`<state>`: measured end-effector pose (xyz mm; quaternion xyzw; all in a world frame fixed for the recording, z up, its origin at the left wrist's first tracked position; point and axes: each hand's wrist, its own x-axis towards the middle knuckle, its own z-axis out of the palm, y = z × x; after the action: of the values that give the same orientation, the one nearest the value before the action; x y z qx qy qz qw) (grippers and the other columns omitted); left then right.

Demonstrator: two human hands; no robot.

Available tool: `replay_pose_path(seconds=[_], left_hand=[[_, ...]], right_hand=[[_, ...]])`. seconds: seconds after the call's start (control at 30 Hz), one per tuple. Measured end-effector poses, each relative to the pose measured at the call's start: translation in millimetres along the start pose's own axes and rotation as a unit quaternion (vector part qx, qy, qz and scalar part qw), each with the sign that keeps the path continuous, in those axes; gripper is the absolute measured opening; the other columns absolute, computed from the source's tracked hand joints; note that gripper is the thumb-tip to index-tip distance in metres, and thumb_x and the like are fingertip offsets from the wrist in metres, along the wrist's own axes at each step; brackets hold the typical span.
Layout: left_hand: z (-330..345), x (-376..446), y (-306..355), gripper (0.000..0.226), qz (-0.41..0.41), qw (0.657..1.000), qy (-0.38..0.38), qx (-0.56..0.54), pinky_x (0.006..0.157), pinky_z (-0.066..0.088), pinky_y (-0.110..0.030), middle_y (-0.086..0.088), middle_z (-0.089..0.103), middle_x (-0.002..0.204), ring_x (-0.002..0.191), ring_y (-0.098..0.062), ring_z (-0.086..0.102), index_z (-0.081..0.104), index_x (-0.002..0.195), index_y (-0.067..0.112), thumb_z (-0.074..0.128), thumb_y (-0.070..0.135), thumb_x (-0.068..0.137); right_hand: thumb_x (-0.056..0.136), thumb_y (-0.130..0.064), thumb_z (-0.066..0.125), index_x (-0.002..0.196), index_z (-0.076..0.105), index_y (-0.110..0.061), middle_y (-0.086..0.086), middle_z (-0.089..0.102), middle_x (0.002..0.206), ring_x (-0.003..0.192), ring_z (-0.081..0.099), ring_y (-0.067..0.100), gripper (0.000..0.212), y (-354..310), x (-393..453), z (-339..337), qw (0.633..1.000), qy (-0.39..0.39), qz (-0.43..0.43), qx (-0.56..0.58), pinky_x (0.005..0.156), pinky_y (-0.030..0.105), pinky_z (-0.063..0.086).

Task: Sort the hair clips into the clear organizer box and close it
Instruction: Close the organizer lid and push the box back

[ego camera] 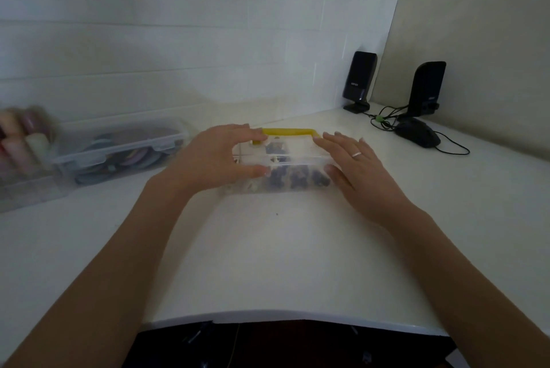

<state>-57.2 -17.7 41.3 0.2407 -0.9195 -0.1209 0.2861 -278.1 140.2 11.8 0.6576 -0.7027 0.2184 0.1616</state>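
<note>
A person's two hands sit on a clear organizer box (279,169) at the middle of a white desk (268,263). The left hand (214,156) curls around its left end, thumb in front, fingers near the yellow handle (287,131). The right hand (354,165) lies flat, fingers straight, against the right end. Closing well likely means pressing evenly until the lid seats. Dark hair clips (294,178) show blurrily through its wall. A second lidded bin (119,153) at left holds round, coloured items.

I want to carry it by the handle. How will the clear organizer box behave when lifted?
The clear plastic organizer box looks rigid and probably light. Its small dark clips may shift. The yellow handle seems sturdy.
</note>
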Motion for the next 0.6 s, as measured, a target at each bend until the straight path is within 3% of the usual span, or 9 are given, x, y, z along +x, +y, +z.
replay_pose_path(seconds=[0.07,0.2,0.27,0.37,0.47,0.53,0.6], left_hand=[[2,1,0,0.082,-0.01,1.0,-0.01,0.001,0.112,0.033,-0.036,0.006,0.053,0.139,0.135,-0.007,0.04,0.056,0.127,0.037,0.057,0.074,0.055],[3,4,1,0.069,-0.005,1.0,-0.006,0.001,0.113,0.028,-0.027,0.007,0.049,0.142,0.137,-0.005,0.036,0.054,0.13,0.032,0.076,0.05,0.068],[3,5,2,0.072,-0.01,1.0,-0.005,0.009,0.113,0.028,-0.028,0.005,0.048,0.144,0.137,-0.007,0.037,0.053,0.131,0.033,0.072,0.055,0.065],[5,4,5,0.065,-0.009,0.997,-0.013,0.075,0.111,0.029,-0.03,0.001,0.04,0.149,0.136,-0.016,0.04,0.046,0.136,0.034,0.066,0.05,0.077],[7,5,11,0.059,0.004,0.983,-0.026,0.181,0.107,0.032,-0.033,-0.001,0.036,0.151,0.136,-0.021,0.041,0.038,0.142,0.027,0.051,0.047,0.088],[10,7,16,0.052,0.05,0.969,0.024,0.241,0.092,0.048,-0.034,-0.007,0.056,0.136,0.122,-0.024,0.057,0.054,0.131,0.013,0.051,0.042,0.089],[18,8,10,0.049,0.09,0.943,0.08,0.309,0.07,0.057,-0.034,-0.011,0.073,0.106,0.093,-0.027,0.071,0.07,0.106,0.006,0.047,0.041,0.082]], right_hand=[[0.099,-0.028,0.039,0.143,0.035,-0.026,0.0,0.035,0.15,0.14,0.029,0.018,0.044,4,1,0,1.0,0.003,-0.006,-0.008,0.116,0.037,0.01],[0.096,-0.022,0.048,0.143,0.037,-0.024,0.001,0.036,0.15,0.139,0.032,0.018,0.047,1,8,-1,1.0,-0.003,-0.001,-0.011,0.115,0.036,0.011],[0.096,-0.022,0.048,0.14,0.043,-0.019,0.006,0.042,0.147,0.135,0.038,0.023,0.044,-2,9,2,0.999,0.016,0.011,-0.031,0.114,0.041,0.017],[0.092,-0.023,0.046,0.128,0.055,-0.006,0.019,0.058,0.129,0.119,0.056,0.035,0.041,-2,13,10,0.994,0.032,-0.008,-0.103,0.102,0.051,0.037],[0.087,-0.015,0.047,0.12,0.058,0.001,0.025,0.063,0.118,0.108,0.062,0.04,0.039,4,25,16,0.988,0.019,-0.033,-0.15,0.091,0.05,0.047],[0.086,-0.002,0.054,0.127,0.052,0.003,0.027,0.055,0.128,0.118,0.054,0.041,0.042,5,35,19,0.99,0.015,-0.031,-0.135,0.1,0.05,0.04],[0.091,0.003,0.045,0.14,0.037,-0.003,0.023,0.039,0.145,0.136,0.035,0.036,0.05,3,44,24,0.993,0.005,-0.015,-0.114,0.112,0.047,0.023]])
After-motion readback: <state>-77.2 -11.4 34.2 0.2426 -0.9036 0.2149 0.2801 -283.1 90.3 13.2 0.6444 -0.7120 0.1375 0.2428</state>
